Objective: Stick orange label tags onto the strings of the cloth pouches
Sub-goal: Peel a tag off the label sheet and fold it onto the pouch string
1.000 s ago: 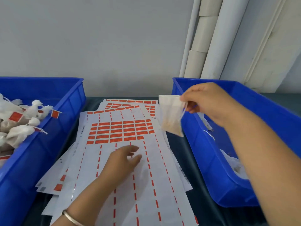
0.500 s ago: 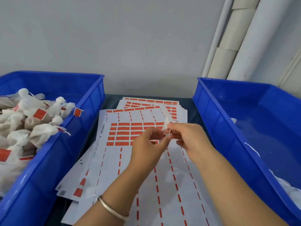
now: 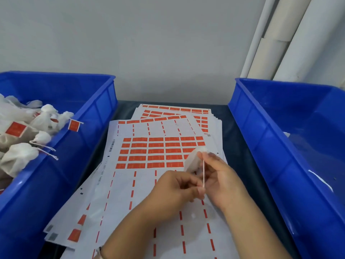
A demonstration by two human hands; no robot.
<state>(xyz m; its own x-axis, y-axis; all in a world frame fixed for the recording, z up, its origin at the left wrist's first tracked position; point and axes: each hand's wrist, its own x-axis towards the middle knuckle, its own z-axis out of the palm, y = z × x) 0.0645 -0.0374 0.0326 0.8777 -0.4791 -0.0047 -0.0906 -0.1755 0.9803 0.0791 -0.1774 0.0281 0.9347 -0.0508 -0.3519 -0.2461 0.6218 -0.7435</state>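
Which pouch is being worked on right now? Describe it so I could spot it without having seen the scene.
Start at the label sheets lying between the two blue bins. Above them the right hand pinches a small white cloth pouch, while the left hand pulls its string taut. Unlike the pouches in the left bin, it is held up and carries no orange tag.

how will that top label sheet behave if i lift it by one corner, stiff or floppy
Probably floppy: the top label sheet looks like thin paper backing, fanned loosely over the stack, so a lifted corner would likely droop. It may also slide, since its surface shows a slight gloss. Likely light, with most orange labels already peeled off.
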